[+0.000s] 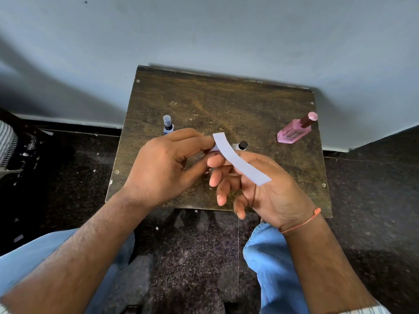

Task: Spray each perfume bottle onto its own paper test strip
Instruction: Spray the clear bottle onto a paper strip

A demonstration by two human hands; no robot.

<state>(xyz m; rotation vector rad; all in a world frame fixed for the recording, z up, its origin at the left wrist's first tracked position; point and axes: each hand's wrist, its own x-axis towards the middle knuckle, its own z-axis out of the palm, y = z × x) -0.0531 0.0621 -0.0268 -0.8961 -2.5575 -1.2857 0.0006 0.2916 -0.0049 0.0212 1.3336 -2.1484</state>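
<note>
Head view: both the left hand (163, 168) and right hand (260, 189) pinch one strip (240, 162) above the counter (226, 105), three bottles nearby.

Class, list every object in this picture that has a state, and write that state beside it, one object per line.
White paper test strip: held in the air, pinched by both hands.
Left hand: closed on the strip's far end.
Right hand: strip lying across its fingers.
Pink glass perfume bottle: capped, on the wooden table.
Small blue spray bottle: upright, clear cap on.
Small black-capped bottle: capped, mostly hidden.
</note>
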